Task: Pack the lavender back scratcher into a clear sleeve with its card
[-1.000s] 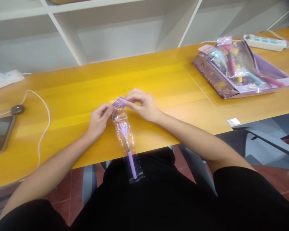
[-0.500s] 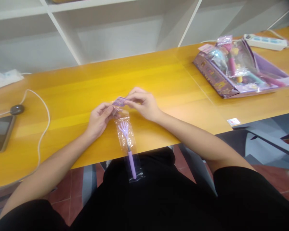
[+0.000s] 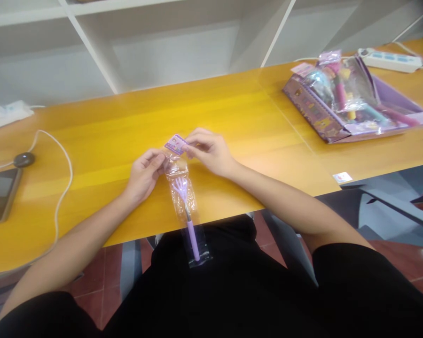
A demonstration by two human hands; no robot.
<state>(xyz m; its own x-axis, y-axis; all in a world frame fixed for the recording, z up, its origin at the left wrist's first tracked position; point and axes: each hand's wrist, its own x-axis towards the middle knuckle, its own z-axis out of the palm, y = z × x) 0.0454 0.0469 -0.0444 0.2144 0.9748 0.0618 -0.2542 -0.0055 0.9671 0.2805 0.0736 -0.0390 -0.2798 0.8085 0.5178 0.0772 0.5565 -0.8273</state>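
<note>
A purple back scratcher [image 3: 193,239] with a claw-shaped head lies inside a clear plastic bag [image 3: 176,203]. The bag hangs over the table's front edge, its lower end against my black clothing. At its top is a purple printed header card [image 3: 175,144], tilted toward me. My right hand [image 3: 209,151] pinches the card's right edge between thumb and fingers. My left hand [image 3: 147,171] pinches the upper left side of the bag just below the card; its fingertips are partly hidden behind the plastic.
On the right of the yellow table [image 3: 134,123] stands a purple display box [image 3: 315,115] with several bagged items. Behind it is a power strip [image 3: 390,61]. At left lie a white cable [image 3: 66,157], a small black round object [image 3: 24,160] and a dark flat device [image 3: 2,195]. A small sticker [image 3: 342,177] sits near the front edge.
The header card has tipped up so its printed face shows more fully. My left fingers have shifted slightly left and down; the back scratcher stays nearly in place.
</note>
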